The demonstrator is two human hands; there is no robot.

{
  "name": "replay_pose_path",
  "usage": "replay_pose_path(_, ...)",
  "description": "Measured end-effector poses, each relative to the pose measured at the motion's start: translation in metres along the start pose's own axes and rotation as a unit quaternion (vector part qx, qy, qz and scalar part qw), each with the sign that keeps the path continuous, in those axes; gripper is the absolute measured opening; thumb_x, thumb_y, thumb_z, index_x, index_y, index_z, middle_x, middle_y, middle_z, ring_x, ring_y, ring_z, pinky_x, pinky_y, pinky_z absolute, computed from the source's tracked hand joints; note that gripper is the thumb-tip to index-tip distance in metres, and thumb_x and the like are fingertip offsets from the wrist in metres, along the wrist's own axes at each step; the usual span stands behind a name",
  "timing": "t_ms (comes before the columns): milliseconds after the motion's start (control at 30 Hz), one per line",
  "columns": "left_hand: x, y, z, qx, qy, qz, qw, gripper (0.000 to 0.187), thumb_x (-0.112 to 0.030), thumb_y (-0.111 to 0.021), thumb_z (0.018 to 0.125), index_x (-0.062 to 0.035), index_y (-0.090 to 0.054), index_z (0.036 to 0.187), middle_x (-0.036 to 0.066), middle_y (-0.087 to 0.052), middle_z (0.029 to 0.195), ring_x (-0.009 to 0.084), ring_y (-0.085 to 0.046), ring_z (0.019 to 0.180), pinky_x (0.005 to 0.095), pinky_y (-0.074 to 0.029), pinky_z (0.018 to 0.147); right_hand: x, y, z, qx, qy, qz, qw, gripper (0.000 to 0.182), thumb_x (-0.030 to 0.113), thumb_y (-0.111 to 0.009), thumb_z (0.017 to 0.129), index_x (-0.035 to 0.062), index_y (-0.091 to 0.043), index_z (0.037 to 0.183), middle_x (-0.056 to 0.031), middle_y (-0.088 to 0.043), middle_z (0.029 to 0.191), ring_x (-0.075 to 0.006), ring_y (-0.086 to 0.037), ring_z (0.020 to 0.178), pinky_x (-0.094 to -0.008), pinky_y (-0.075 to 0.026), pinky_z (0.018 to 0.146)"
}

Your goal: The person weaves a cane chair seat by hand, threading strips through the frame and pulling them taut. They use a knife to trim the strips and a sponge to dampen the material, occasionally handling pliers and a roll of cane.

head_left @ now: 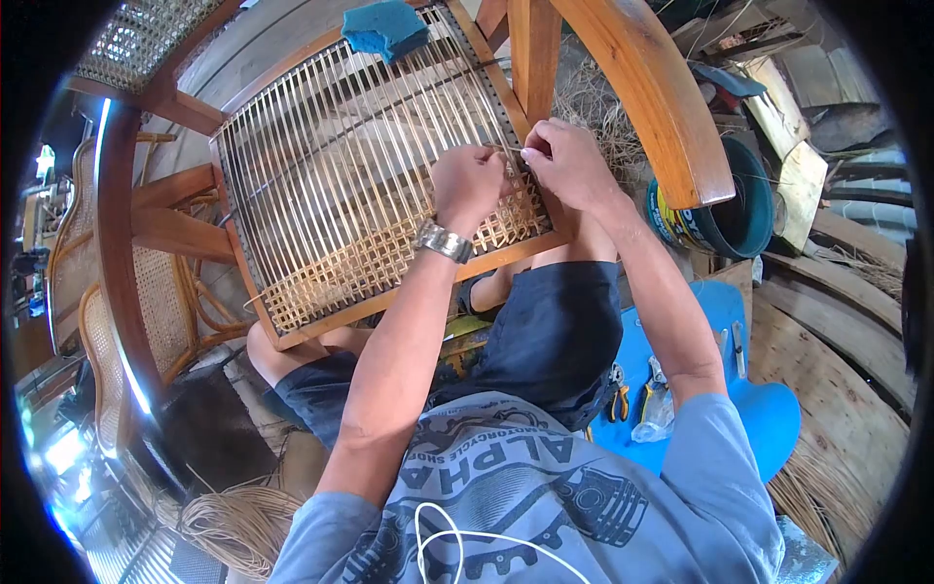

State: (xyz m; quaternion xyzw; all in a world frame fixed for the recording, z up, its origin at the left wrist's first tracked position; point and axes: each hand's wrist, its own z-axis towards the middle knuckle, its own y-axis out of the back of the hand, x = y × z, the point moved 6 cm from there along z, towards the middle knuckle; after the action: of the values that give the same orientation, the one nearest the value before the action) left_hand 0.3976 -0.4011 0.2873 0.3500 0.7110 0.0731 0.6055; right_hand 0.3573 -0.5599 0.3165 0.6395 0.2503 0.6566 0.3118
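Note:
A wooden chair seat frame rests on my knees, strung with pale cane strands; a finished woven band runs along its near edge. My left hand, with a metal watch on the wrist, is closed over the weave near the frame's right side. My right hand pinches a thin cane strand at the right rail, touching the left hand. A blue sponge lies on the far end of the strands.
A curved wooden chair arm rises at right above a dark bucket. Pliers lie on a blue stool. A coil of cane sits lower left; caned chairs stand at left.

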Motion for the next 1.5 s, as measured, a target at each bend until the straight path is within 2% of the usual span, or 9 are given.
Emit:
replay_pose_path(267, 0.011, 0.000, -0.004, 0.047, 0.113, -0.236, 0.964, 0.021, -0.019, -0.069, 0.093, 0.0019, -0.074, 0.090, 0.003, -0.065, 0.065, 0.0058, -0.052, 0.048, 0.0233, -0.038, 0.043, -0.004, -0.003, -0.002, 0.035, -0.020, 0.027, 0.999, 0.013, 0.011, -0.065, 0.085, -0.0020, -0.064, 0.087, -0.0195, -0.064, 0.089, -0.0397, -0.063, 0.089, -0.0477, -0.050, 0.082)
replay_pose_path(400, 0.003, 0.003, -0.009, 0.021, 0.080, -0.158, 0.984, 0.025, -0.019, -0.066, 0.094, 0.0043, -0.073, 0.090, 0.004, -0.070, 0.067, 0.0059, -0.059, 0.054, 0.0230, -0.043, 0.046, 0.007, -0.006, 0.002, 0.023, 0.015, 0.003, 1.000, 0.015, 0.014, -0.068, 0.087, -0.0011, -0.066, 0.090, -0.0188, -0.064, 0.088, -0.0386, -0.063, 0.089, -0.0466, -0.050, 0.082)
replay_pose_path(533, -0.005, 0.014, -0.010, -0.079, -0.097, 0.172, 0.977, 0.024, -0.016, -0.060, 0.094, 0.0009, -0.076, 0.087, 0.016, -0.071, 0.066, 0.0195, -0.069, 0.057, 0.0346, -0.053, 0.055, 0.008, -0.003, 0.001, 0.038, 0.011, 0.024, 0.999, 0.019, 0.018, -0.069, 0.090, -0.0004, -0.068, 0.093, -0.0181, -0.063, 0.090, -0.0378, -0.064, 0.089, -0.0455, -0.051, 0.082)
replay_pose_path(600, -0.007, 0.014, -0.012, -0.104, -0.083, 0.173, 0.976, 0.026, -0.016, -0.058, 0.094, -0.0010, -0.075, 0.082, 0.018, -0.069, 0.066, 0.0249, -0.070, 0.057, 0.0400, -0.055, 0.059, 0.008, -0.004, 0.000, 0.035, 0.019, 0.014, 0.999, 0.018, 0.017, -0.069, 0.090, -0.0005, -0.068, 0.093, -0.0181, -0.064, 0.090, -0.0377, -0.064, 0.089, -0.0454, -0.051, 0.082)
replay_pose_path(733, 0.007, 0.007, 0.000, -0.056, -0.047, 0.082, 0.994, 0.024, -0.014, -0.058, 0.092, 0.0018, -0.074, 0.082, 0.014, -0.072, 0.067, 0.0174, -0.069, 0.059, 0.0333, -0.051, 0.053, 0.003, -0.004, 0.001, 0.033, 0.014, 0.006, 0.999, 0.016, 0.015, -0.067, 0.089, -0.0007, -0.067, 0.091, -0.0180, -0.064, 0.090, -0.0376, -0.064, 0.089, -0.0456, -0.051, 0.081)
replay_pose_path(867, 0.028, 0.001, -0.001, -0.003, 0.098, -0.225, 0.969, 0.018, -0.011, -0.062, 0.091, 0.0025, -0.070, 0.080, 0.006, -0.065, 0.065, 0.0093, -0.054, 0.051, 0.0251, -0.039, 0.046, -0.001, -0.004, 0.004, 0.051, -0.004, 0.021, 0.998, 0.015, 0.013, -0.066, 0.089, -0.0011, -0.066, 0.091, -0.0184, -0.064, 0.091, -0.0384, -0.063, 0.090, -0.0460, -0.050, 0.081)
replay_pose_path(933, 0.027, 0.002, -0.004, -0.027, 0.095, -0.233, 0.968, 0.029, -0.017, -0.059, 0.085, 0.0003, -0.071, 0.066, 0.005, -0.066, 0.058, 0.0129, -0.061, 0.053, 0.0293, -0.047, 0.053, 0.000, -0.006, 0.006, 0.023, 0.049, -0.004, 0.999, 0.013, 0.010, -0.067, 0.089, -0.0017, -0.067, 0.093, -0.0166, -0.064, 0.087, -0.0343, -0.065, 0.082, -0.0423, -0.050, 0.075)
replay_pose_path(1200, 0.007, 0.024, -0.006, -0.078, -0.044, 0.065, 0.994, 0.029, -0.015, -0.057, 0.091, 0.0004, -0.070, 0.070, 0.024, -0.066, 0.067, 0.0398, -0.066, 0.062, 0.0455, -0.056, 0.065, 0.013, -0.002, 0.006, 0.032, 0.053, -0.012, 0.998, 0.013, 0.012, -0.065, 0.090, -0.0010, -0.067, 0.094, -0.0179, -0.063, 0.091, -0.0372, -0.063, 0.089, -0.0451, -0.050, 0.082)
replay_pose_path(1500, 0.030, 0.018, -0.004, 0.026, 0.120, -0.266, 0.956, 0.024, -0.016, -0.062, 0.094, 0.0005, -0.070, 0.079, 0.004, -0.063, 0.061, 0.0071, -0.049, 0.046, 0.0247, -0.036, 0.043, 0.004, -0.006, 0.009, 0.051, 0.027, -0.041, 0.997, 0.015, 0.013, -0.063, 0.092, -0.0006, -0.067, 0.096, -0.0187, -0.063, 0.096, -0.0392, -0.063, 0.096, -0.0472, -0.050, 0.087)
